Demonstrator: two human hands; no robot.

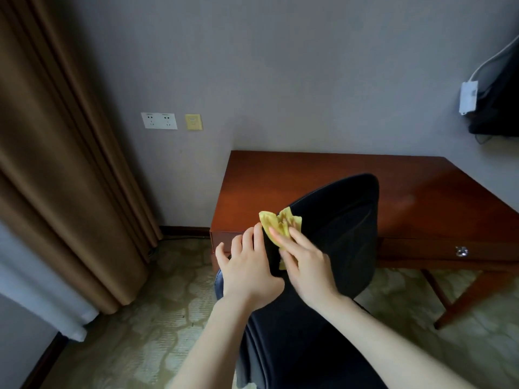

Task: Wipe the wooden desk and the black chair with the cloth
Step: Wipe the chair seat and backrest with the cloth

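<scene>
While the right hand (306, 268) lies flat on the yellow cloth (278, 226), its fingers reach out nearly straight and press the crumpled fabric against the upper left edge of the black chair (342, 234) backrest; part of the cloth bunches up beyond the fingertips and a small corner shows below the palm. The left hand (247, 265) rests just beside it on the outer left side of the same backrest, fingers spread and relaxed, gripping nothing, with its fingertips close to the cloth. The chair stands in front of the reddish wooden desk (421, 192), its backrest overlapping the desk's front edge in the head view. A drawer with a shiny round knob (461, 251) runs along the desk's front on the right. Behind the desk is a grey wall with a white double socket (159, 120) and a small yellow wall plate (193, 122) beside it. A brown curtain (56, 164) hangs at the left, over patterned pale carpet (157, 318).
</scene>
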